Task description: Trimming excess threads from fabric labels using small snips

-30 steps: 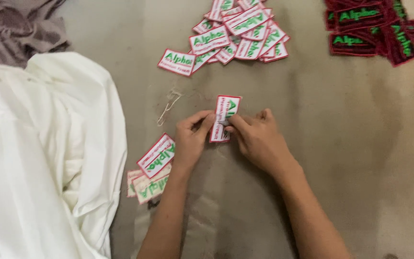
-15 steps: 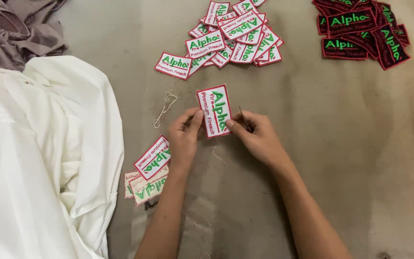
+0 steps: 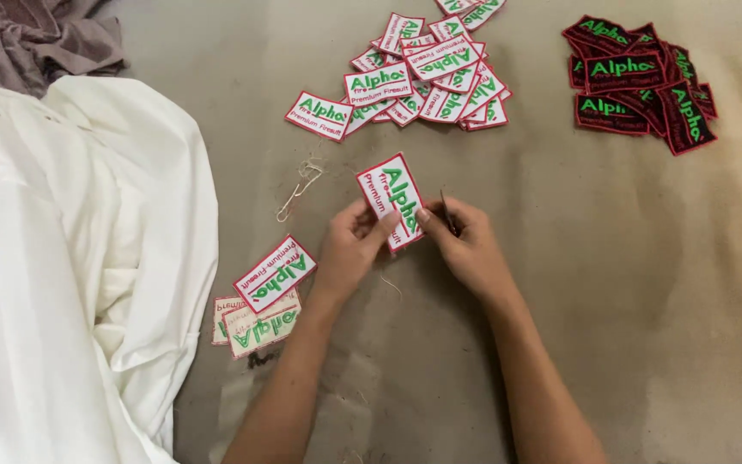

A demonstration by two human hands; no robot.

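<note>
My left hand point(image 3: 349, 245) and my right hand point(image 3: 465, 241) together hold one white embroidered patch point(image 3: 391, 199) with a red border and green lettering, tilted above the tan work surface. The left fingers pinch its lower left edge. The right fingers grip its lower right corner and also hold a thin dark tool point(image 3: 447, 210), likely small snips. A small stack of the same white patches point(image 3: 266, 292) lies to the left of my left forearm.
A pile of white patches point(image 3: 427, 73) lies at the top centre, and a pile of black patches point(image 3: 641, 82) with green lettering at the top right. White cloth point(image 3: 62, 275) covers the left side, brown fabric point(image 3: 32, 39) the top left corner. Loose threads point(image 3: 298, 185) lie near the patch.
The patch has been turned face up and tilted between my fingers, and both hands have shifted slightly. The piles have not moved.
</note>
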